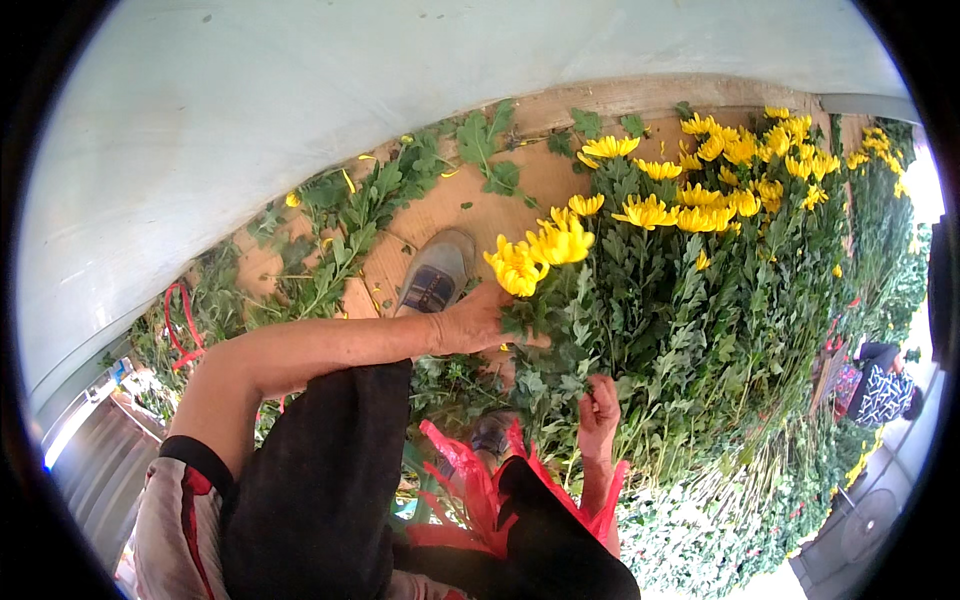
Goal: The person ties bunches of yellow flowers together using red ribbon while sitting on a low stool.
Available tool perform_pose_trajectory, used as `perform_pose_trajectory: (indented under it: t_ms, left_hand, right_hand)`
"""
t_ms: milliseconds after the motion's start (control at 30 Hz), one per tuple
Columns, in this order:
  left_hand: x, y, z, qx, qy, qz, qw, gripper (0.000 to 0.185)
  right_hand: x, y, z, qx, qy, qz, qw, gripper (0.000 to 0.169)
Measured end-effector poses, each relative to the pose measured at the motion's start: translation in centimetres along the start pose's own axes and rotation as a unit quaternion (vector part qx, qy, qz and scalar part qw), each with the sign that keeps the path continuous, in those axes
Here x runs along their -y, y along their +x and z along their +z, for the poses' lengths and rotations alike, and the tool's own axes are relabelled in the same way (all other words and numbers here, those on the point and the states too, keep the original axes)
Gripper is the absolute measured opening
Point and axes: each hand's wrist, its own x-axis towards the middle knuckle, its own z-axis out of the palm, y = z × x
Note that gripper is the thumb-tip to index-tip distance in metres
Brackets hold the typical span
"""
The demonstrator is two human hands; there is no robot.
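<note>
A few cut chrysanthemums with yellow heads and dark green leaves stand out in front of me. My left hand is closed around their leafy stems just under the heads, with some fingers hidden by foliage. Lower and to the right, my right hand has its fingers curled on the leafy lower stems of the same flowers. Beside them on the right lies a large pile of yellow chrysanthemums, heads towards the wall. Red plastic strips hang at my lap.
A pale sheet wall curves along the far side. Loose leafy stems and petals litter the wooden boards around my shoe. A red ribbon loop lies left. At far right are another person and a fan.
</note>
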Motion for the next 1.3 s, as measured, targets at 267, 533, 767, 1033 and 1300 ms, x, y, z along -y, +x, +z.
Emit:
perform_pose_trajectory:
  t_ms: [267,533,767,1033,1300]
  left_hand:
    - [0.8,-0.5,-1.1,-0.071,-0.452,-0.272,0.847,0.033]
    - [3.9,-1.3,-2.5,-0.155,-0.472,-0.245,0.833,0.034]
    - [-0.6,0.8,-2.2,-0.082,-0.345,-0.372,0.858,0.037]
    - [-1.4,2.2,-0.4,-0.025,-0.287,-0.268,0.919,0.045]
    - [-1.2,2.7,0.5,-0.074,-0.45,-0.254,0.853,0.038]
  right_hand:
    - [2.4,-0.1,3.3,0.105,-0.091,-0.111,0.984,0.021]
    - [3.6,7.7,-1.8,-0.197,-0.357,-0.124,0.905,0.039]
    - [2.2,8.8,-1.9,-0.175,-0.387,-0.069,0.903,0.035]
    - [4.0,5.2,-0.1,-0.151,-0.201,-0.087,0.964,0.031]
    - [7.1,4.2,5.0,-0.059,-0.267,-0.216,0.937,0.033]
